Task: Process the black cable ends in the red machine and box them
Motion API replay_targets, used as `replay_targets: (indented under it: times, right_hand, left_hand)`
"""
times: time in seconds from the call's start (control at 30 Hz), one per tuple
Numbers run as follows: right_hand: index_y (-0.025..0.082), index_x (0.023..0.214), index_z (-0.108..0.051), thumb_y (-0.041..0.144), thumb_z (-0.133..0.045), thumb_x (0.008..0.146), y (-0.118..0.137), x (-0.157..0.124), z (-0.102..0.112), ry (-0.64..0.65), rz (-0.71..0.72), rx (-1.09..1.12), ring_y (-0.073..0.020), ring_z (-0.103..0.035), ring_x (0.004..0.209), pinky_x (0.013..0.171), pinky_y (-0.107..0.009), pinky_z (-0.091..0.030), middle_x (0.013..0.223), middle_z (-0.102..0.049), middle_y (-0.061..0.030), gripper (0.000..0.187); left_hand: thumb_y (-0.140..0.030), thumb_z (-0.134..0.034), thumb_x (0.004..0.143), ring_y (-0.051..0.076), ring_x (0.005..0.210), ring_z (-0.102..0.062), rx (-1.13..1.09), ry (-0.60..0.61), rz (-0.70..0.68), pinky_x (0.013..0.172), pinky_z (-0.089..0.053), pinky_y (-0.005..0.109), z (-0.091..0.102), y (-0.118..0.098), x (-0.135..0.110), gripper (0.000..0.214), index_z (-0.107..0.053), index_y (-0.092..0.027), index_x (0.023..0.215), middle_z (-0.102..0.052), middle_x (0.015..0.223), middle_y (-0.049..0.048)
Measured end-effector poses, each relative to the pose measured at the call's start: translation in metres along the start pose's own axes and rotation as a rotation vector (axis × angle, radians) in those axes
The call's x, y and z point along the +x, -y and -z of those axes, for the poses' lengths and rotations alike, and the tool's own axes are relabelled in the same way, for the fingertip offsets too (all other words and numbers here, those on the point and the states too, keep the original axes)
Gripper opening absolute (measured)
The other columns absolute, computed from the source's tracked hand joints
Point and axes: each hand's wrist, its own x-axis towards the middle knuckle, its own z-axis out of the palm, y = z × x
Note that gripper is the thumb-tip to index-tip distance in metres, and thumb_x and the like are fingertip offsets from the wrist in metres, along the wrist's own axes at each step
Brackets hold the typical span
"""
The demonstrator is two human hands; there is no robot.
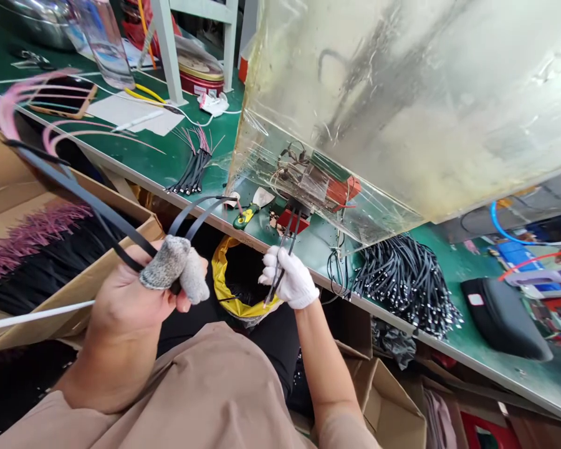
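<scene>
My left hand (pixel 140 287), with grey fabric covers on its thumb and a finger, is closed around several black cables (pixel 91 202). Their pink wire ends (pixel 12 115) loop out at the upper left, and other cable lengths bend to the right. In a white glove, my right hand (pixel 290 277) pinches thin black cable strands (pixel 280 262) in front of a small machine with a red part (pixel 293 222). The strands run from the machine down past my fingers. A clear plastic shield (pixel 327 193) hangs over the machine and partly hides it.
A yellow-lined bin (pixel 222 274) stands below the bench edge. At the left, a cardboard box (pixel 116 265) holds many pink-ended cables. On the green bench (pixel 144 146) lie a small cable bundle (pixel 194 165), a green-and-yellow-handled scraper (pixel 247 215), a large cable pile (pixel 406 284) and a black case (pixel 505 318).
</scene>
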Motion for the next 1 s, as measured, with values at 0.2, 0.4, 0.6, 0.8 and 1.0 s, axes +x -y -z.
replay_targets:
  times: [0.2, 0.4, 0.6, 0.8, 1.0]
  right_hand:
    - [0.02, 0.095, -0.059, 0.025, -0.05, 0.104, 0.038, 0.042, -0.025, -0.044, 0.022, 0.147, -0.0085, -0.054, 0.053, 0.053, -0.021, -0.052, 0.073, -0.062, 0.0031, 0.014]
    - [0.019, 0.091, -0.058, 0.024, -0.032, 0.109, 0.053, 0.056, -0.041, -0.129, -0.017, 0.253, -0.0082, -0.052, 0.05, 0.048, -0.019, -0.049, 0.07, -0.062, 0.0027, 0.032]
    - [0.019, 0.092, -0.058, 0.029, -0.028, 0.111, 0.064, 0.061, -0.046, -0.245, -0.096, 0.311, -0.0078, -0.052, 0.046, 0.042, -0.016, -0.049, 0.061, -0.061, 0.0044, 0.037]
    - [0.02, 0.09, -0.059, 0.026, -0.043, 0.107, 0.068, 0.067, -0.032, -0.159, -0.13, 0.243, -0.0065, -0.056, 0.05, 0.049, -0.014, -0.054, 0.056, -0.06, 0.0066, 0.025]
    - [0.02, 0.089, -0.06, 0.03, -0.036, 0.109, 0.07, 0.069, -0.03, -0.178, -0.153, 0.318, -0.0071, -0.055, 0.051, 0.051, -0.013, -0.054, 0.056, -0.059, 0.0062, 0.034]
  left_hand:
    - [-0.065, -0.085, 0.065, 0.01, 0.025, -0.044, 0.07, -0.048, -0.13, 0.025, -0.033, 0.021, -0.015, -0.011, 0.002, 0.059, -0.061, -0.021, 0.036, -0.048, 0.03, -0.0016]
    - [-0.06, -0.091, 0.059, 0.01, 0.026, -0.047, 0.023, -0.081, -0.071, 0.023, -0.033, 0.021, -0.006, -0.008, 0.002, 0.048, -0.067, -0.022, 0.042, -0.056, 0.036, -0.0022]
    - [-0.054, -0.087, 0.071, 0.01, 0.029, -0.049, 0.014, -0.082, -0.135, 0.026, -0.034, 0.02, 0.003, -0.001, -0.002, 0.039, -0.073, -0.024, 0.05, -0.063, 0.044, -0.0011]
    - [-0.058, -0.083, 0.073, 0.011, 0.028, -0.048, 0.027, -0.04, -0.083, 0.026, -0.034, 0.021, 0.004, -0.005, -0.006, 0.045, -0.069, -0.025, 0.045, -0.057, 0.039, -0.0004]
    - [-0.059, -0.081, 0.075, 0.013, 0.03, -0.051, 0.057, 0.03, 0.055, 0.023, -0.036, 0.022, 0.017, -0.002, -0.014, 0.043, -0.074, -0.023, 0.052, -0.063, 0.046, 0.0039]
